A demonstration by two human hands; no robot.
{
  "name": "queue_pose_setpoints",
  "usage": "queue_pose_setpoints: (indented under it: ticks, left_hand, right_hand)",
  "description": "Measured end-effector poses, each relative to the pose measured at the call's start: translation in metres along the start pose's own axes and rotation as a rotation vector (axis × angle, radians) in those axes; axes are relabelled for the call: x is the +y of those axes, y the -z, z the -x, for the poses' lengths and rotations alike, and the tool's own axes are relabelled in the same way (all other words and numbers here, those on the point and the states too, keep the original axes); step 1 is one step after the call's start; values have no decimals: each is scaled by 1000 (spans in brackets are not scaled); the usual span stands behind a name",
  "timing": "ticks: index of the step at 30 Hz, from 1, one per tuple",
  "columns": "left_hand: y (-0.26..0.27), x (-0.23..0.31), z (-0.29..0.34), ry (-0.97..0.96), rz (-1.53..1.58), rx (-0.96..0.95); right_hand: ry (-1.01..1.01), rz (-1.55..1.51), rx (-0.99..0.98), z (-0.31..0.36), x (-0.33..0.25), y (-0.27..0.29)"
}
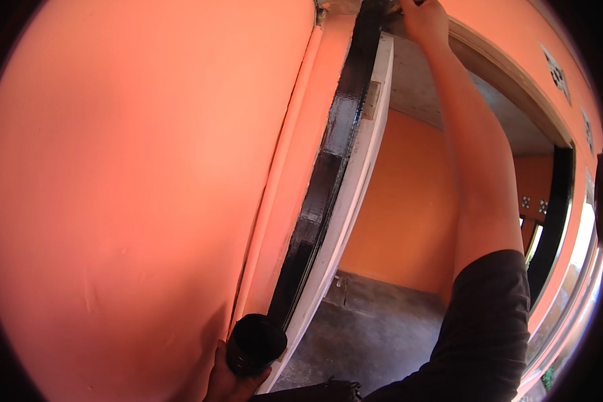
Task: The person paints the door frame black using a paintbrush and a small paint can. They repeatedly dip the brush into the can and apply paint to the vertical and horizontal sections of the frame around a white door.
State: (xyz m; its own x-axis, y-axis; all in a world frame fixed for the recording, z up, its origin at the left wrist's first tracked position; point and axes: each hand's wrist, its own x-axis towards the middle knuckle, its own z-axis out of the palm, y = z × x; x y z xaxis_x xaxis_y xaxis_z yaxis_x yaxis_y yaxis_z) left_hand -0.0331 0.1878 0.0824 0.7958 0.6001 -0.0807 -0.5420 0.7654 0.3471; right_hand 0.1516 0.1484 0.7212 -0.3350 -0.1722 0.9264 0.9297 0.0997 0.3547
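Low in the view, my left hand point(229, 380) is wrapped round a dark, round cup point(256, 343), its inside black. The cup is close to the lower part of a door frame post point(325, 177) coated in glossy black. My right arm stretches up past the doorway, and my right hand point(425, 21) is at the top end of this post. Its fingers are pinched together at the picture's upper edge. A small tan bit shows at the fingertips, too cut off to name.
A salmon-orange wall point(127, 167) fills the left side. Beside the black post stands a white door edge point(375, 127) with a metal plate. Through the opening are an orange inner wall point(402, 208) and a grey floor point(362, 342). Another black post point(557, 208) is at the right.
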Motion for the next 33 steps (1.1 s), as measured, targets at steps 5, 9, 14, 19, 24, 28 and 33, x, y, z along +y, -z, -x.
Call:
queue_pose_setpoints:
  ticks: [5, 9, 14, 19, 24, 28, 33]
  left_hand:
    - [9, -4, -10, -38, 28, -71]
    - [11, -1, -3, -41, 7, -53]
    - [9, -1, -6, -17, 13, -56]
    - [23, -7, -13, -29, 65, -115]
    - [22, -8, -11, -21, 89, -81]
    - [27, -8, -14, -3, 100, -151]
    - [19, -6, -9, -18, 104, -106]
  right_hand:
    - [102, 227, 249, -19, 4, -16]
    - [190, 55, 233, -15, -1, -15]
    - [129, 153, 68, 15, -1, -1]
    - [75, 120, -174, 50, -48, 22]
    - [148, 27, -41, 44, -71, 30]
    - [236, 122, 27, 39, -50, 16]
    - [173, 257, -125, 85, -47, 16]
